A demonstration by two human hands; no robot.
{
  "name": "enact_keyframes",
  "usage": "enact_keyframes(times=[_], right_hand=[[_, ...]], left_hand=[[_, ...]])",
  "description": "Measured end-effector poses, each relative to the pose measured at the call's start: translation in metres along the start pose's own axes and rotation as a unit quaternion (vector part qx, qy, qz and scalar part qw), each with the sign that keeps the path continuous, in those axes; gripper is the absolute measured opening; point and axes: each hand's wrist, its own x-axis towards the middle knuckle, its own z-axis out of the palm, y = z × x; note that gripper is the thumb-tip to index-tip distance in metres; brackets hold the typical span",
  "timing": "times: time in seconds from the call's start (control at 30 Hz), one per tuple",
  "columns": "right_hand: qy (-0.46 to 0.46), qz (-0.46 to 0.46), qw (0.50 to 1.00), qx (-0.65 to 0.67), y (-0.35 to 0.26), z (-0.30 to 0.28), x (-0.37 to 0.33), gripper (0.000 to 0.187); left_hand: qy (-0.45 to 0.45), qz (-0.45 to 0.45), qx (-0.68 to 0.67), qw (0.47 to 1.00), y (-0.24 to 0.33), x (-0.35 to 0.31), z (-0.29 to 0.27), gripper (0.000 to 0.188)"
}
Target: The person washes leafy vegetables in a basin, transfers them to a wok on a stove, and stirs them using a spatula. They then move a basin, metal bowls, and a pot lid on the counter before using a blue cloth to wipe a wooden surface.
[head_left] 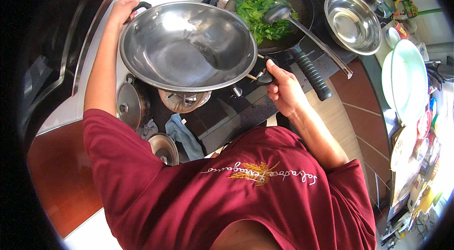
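Observation:
A wide two-handled steel wok [177,54] is held up over the left part of the counter, its inside bare apart from a wet-looking shine. My left hand [124,11] is closed round its far-left black handle. On the near-right side, my right hand [286,90] grips the other handle, thumb on top. Just beyond the wok to the right, a dark frying wok [302,6] with a ribbed black handle holds chopped leafy greens [257,9]. A metal ladle [279,13] rests its bowl on the greens, its handle reaching over the rim.
A steel basin [352,23] stands on the dark counter at right, near a pale green basin [405,80]. Left of me are a lidded pot [130,106], a blue-grey cloth [183,136] and a round lid [164,148]. Bottles and kettles crowd the far right corner.

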Motion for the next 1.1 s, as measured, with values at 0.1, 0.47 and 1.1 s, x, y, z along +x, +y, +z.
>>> enact_keyframes(times=[0.1,0.47,1.1], right_hand=[[-0.001,0.013,1.000,0.017,-0.002,-0.002,0.000,0.025],[-0.005,0.057,0.997,0.052,-0.004,-0.007,0.007,0.026],[-0.010,-0.147,0.950,-0.276,0.030,0.036,0.008,0.028]], left_hand=[[0.015,-0.008,-0.020,1.000,0.001,0.005,0.000,0.024],[0.030,-0.026,-0.162,0.986,0.023,-0.017,-0.004,0.026],[0.061,-0.097,-0.349,0.930,-0.143,-0.102,-0.018,0.023]])
